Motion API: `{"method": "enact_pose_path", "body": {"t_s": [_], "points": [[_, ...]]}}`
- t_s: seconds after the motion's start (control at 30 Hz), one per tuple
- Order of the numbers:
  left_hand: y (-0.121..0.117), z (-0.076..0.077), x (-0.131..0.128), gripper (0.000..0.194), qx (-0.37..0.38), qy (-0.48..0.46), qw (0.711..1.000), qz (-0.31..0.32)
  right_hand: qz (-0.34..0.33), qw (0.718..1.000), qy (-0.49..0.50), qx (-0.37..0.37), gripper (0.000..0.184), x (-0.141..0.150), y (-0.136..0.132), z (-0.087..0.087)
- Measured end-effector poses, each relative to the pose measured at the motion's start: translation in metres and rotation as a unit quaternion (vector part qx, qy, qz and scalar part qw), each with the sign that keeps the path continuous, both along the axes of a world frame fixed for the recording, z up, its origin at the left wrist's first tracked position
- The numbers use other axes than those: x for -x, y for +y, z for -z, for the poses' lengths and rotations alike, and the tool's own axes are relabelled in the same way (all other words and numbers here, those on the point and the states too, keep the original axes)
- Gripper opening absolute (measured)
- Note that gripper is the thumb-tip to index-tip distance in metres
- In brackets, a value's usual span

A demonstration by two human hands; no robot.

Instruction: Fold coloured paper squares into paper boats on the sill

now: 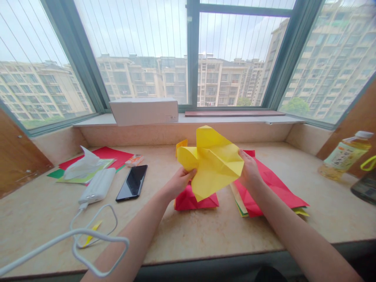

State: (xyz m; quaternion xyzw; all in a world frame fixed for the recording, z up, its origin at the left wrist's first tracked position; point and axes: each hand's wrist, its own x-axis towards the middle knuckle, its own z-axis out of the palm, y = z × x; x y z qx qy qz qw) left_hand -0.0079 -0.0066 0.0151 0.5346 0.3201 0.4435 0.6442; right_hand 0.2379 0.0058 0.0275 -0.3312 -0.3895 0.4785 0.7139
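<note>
Both hands' fingers pinch the creased yellow paper (217,164), light, easily crumpled, best gripped by its edges!

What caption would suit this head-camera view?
Left hand and right hand hold creased yellow paper above folded red paper near a window.

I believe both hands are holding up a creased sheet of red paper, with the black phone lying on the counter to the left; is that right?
Not quite: the creased sheet held between the left hand and the right hand is yellow, as the head view shows. The black phone does lie on the counter to the left.
</note>
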Motion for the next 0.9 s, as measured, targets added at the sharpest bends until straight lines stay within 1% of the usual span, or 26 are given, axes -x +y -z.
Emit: {"method": "enact_pose_path", "body": {"t_s": [0.07,0.17,0.3,0.37,0.53,0.67,0.73,0.8,0.87,0.9], "points": [[-0.001,0.001,-0.001,0.038,-0.009,0.030,0.999,0.010,0.012,1.000,0.011,0.022,0.031,-0.007,0.000,-0.003],[0.000,0.002,-0.001,0.037,-0.017,0.051,0.999,0.004,0.022,0.999,0.009,0.038,0.030,-0.018,0.003,-0.005],[0.005,-0.001,0.001,0.043,-0.008,0.040,0.999,-0.023,0.047,0.999,0.015,0.013,0.029,-0.023,0.009,-0.003],[0.006,-0.002,0.002,0.045,-0.004,0.038,0.999,-0.026,0.062,0.998,0.019,0.005,0.027,-0.024,0.010,-0.003],[0.006,-0.001,0.001,0.051,-0.001,-0.003,1.000,-0.006,0.071,0.996,0.036,0.028,0.027,-0.024,0.010,-0.004],[0.006,0.000,-0.001,0.052,-0.001,-0.034,0.999,0.012,0.079,0.996,0.014,0.030,0.032,-0.029,0.014,-0.001],[0.006,0.000,-0.001,0.052,-0.001,-0.041,0.999,0.015,0.106,0.994,-0.028,0.027,0.035,-0.034,0.017,0.002],[0.007,0.001,0.001,0.053,-0.004,-0.036,0.999,0.000,0.150,0.982,-0.117,0.015,0.035,-0.040,0.019,0.005],[0.008,0.002,0.005,0.053,-0.006,-0.026,0.999,-0.022,0.174,0.956,-0.237,0.019,0.035,-0.043,0.020,0.010],[0.008,0.002,0.006,0.053,-0.005,-0.020,0.999,-0.030,0.170,0.941,-0.291,0.028,0.036,-0.043,0.020,0.013]]}}
